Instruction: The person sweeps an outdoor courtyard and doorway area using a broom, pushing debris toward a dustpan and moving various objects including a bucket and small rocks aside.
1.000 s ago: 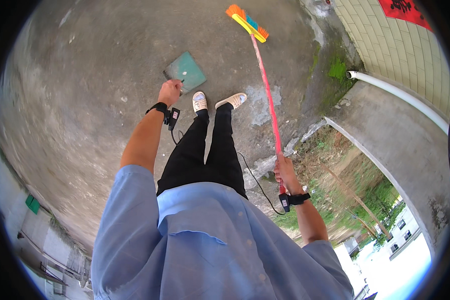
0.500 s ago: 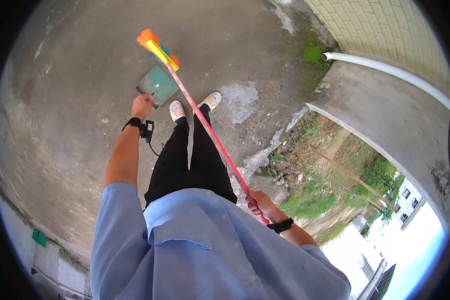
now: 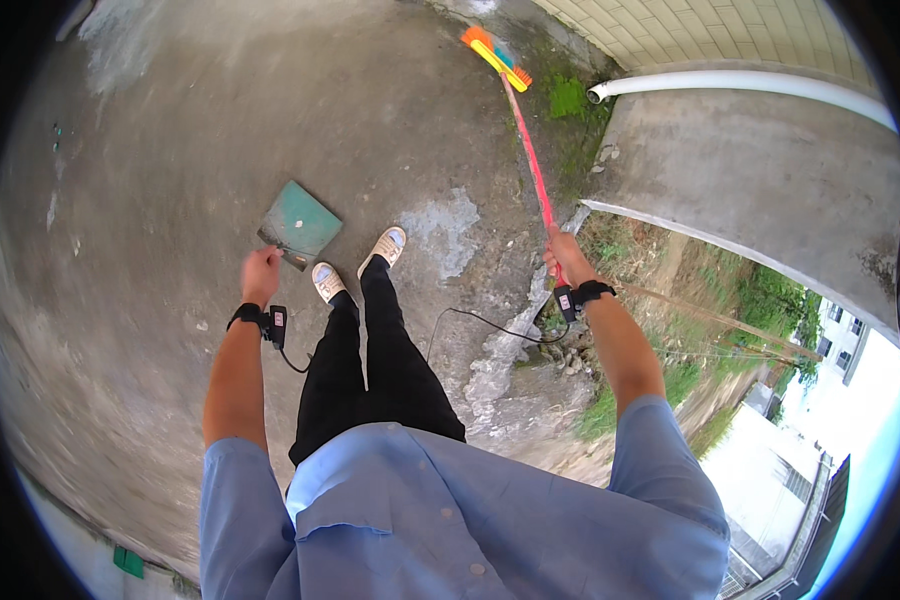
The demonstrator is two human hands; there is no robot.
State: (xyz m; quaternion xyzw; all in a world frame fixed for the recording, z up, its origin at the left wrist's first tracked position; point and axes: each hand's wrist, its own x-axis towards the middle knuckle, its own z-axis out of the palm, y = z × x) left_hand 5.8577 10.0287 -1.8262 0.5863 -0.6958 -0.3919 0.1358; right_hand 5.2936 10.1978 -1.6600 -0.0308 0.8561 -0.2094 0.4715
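Note:
My right hand [image 3: 567, 258] is wrapped round the red handle of a broom [image 3: 534, 160], held out to the far right. Its yellow head with orange and blue-green bristles is over the concrete beside a mossy patch. On the left, my left hand [image 3: 261, 275] is closed at the near corner of a green dustpan [image 3: 308, 216], its fingers on what looks like a thin dark handle seen almost end-on. Most of that handle is hidden by the hand. The dustpan is just ahead of my feet, slightly left.
A white drainpipe [image 3: 730, 82] runs along the tiled wall [image 3: 690, 35] at the far right. A low concrete ledge [image 3: 740, 150] lies below it. Right of the broken concrete edge [image 3: 500, 365] is a weedy slope [image 3: 660, 280]. A dark cable [image 3: 470, 312] hangs from my right wrist.
My right hand has swung forward and right, carrying the broom from above the dustpan to the mossy patch. In the picture, the dustpan and left hand sit a little lower.

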